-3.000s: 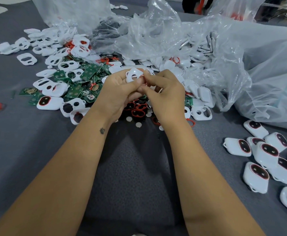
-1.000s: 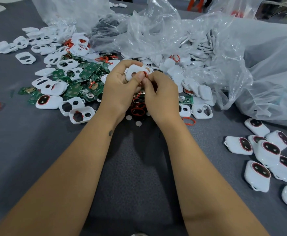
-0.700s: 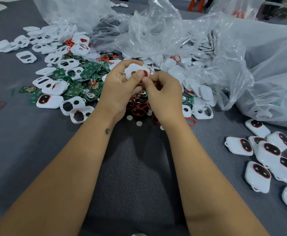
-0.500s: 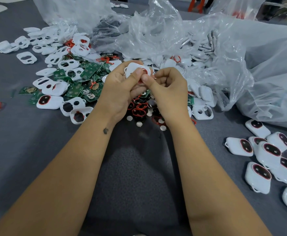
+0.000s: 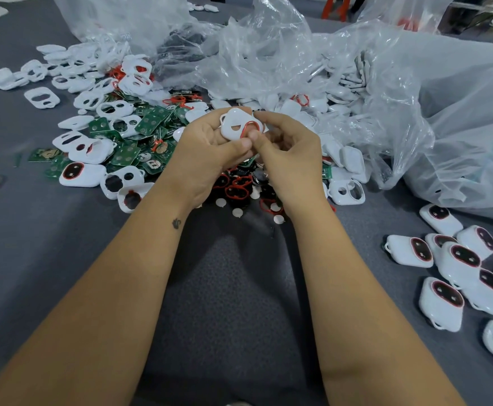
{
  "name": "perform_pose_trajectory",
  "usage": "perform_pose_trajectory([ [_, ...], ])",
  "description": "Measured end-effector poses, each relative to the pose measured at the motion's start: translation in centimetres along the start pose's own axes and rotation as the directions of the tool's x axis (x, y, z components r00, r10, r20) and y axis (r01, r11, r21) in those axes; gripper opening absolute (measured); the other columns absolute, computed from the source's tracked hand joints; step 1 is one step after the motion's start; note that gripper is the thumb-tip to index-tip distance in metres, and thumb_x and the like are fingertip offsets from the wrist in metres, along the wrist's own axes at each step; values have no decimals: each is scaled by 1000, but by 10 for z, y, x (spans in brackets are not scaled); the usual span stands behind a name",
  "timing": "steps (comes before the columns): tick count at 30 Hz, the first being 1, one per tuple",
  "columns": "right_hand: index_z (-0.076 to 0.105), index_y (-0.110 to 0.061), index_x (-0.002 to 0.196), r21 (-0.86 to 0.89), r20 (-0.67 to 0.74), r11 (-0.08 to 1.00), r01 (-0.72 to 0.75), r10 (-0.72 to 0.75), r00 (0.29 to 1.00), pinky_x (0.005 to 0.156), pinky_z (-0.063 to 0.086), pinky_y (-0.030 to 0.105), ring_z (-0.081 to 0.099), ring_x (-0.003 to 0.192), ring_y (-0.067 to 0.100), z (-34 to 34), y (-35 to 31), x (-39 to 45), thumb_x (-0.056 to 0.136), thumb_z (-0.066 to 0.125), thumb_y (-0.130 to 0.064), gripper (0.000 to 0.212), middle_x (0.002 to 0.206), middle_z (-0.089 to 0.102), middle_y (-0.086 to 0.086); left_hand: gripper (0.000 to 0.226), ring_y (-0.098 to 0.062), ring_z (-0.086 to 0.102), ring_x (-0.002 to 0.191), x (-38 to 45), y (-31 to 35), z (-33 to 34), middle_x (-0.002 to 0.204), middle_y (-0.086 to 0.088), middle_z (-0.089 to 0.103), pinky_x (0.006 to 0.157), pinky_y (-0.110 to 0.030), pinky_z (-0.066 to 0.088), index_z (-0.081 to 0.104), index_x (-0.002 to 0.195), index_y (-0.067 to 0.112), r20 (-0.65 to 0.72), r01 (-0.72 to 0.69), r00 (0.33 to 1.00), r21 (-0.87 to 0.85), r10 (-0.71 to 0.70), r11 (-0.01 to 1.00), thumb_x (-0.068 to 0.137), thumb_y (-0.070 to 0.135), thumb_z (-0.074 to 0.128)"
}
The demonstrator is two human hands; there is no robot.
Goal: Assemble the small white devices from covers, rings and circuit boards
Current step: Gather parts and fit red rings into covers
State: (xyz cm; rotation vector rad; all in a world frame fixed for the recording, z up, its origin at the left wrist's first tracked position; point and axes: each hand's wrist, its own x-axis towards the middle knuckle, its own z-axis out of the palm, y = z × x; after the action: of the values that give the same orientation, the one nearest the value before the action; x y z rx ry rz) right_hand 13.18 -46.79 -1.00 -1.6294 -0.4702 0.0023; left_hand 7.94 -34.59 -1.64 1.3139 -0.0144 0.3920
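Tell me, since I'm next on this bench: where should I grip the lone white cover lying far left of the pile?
Pinch the white cover across its outer rim, coming from above. It lies flat on the grey table, apart from the pile, and its middle is mostly cut-out.

Soft even light, wide-angle edge distortion

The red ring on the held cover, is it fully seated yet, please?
Not fully: the ring shows only partway round the cover's larger opening; fingers hide the rest.
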Motion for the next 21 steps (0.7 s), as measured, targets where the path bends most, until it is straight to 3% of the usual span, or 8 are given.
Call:
perform_pose_trajectory([
  [7, 73, -20, 96, 8, 46, 999, 44, -44, 998, 71, 53, 38, 54, 71, 14, 0, -1, 0, 85, 72, -13, 13, 77, 63, 6, 36, -17, 69, 96, 1, 0, -4, 104, -8, 70, 73, -20, 56, 53, 128, -4, -24, 76, 997, -38, -77, 996, 93, -12, 51],
  [10, 72, -22, 93, 19, 61, 1000, 24, -25, 998, 71, 54, 40, 55, 71, 17, -1, -1, 1, 85, 72, -12, 13, 77, 62, 8, 40, -30, 64, 112, 2, -2, -5, 116, -18, 65, 82, -26, 58, 50, 132, -6, -28, 85, 996, -35, -86, 996, 93, -11, 51],
  [13, 72, -20, 91, 58, 85, 998, -20, 15, 996, 76, 54, 48, 60, 77, 22, -1, -1, 2, 89, 65, -14, 10, 82, 66, 9, 39, -25, 65, 111, 3, -3, -4, 113, -11, 69, 86, -28, 58, 52, 131, 0, -21, 81, 996, -23, -81, 996, 93, -9, 52],
  [17, 74, -8, 92, 125, 82, 987, -103, 93, 992, 72, 52, 42, 63, 80, 20, -3, -1, 4, 95, 57, -19, 20, 91, 70, 15, 38, -16, 69, 104, 2, -4, -7, 107, 0, 73, 81, -26, 57, 58, 119, 16, 34, 55, 998, -22, -54, 998, 87, -3, 63],
  [21, 72, -12, 97, 121, 125, 990, -73, 58, 990, 71, 55, 35, 63, 76, 12, -5, 3, 4, 92, 62, -11, 12, 84, 71, 2, 33, -19, 69, 103, 2, -2, -8, 108, -5, 74, 80, -24, 57, 64, 117, 11, -27, 1, 1000, 3, -1, 1000, 85, 3, 68],
])
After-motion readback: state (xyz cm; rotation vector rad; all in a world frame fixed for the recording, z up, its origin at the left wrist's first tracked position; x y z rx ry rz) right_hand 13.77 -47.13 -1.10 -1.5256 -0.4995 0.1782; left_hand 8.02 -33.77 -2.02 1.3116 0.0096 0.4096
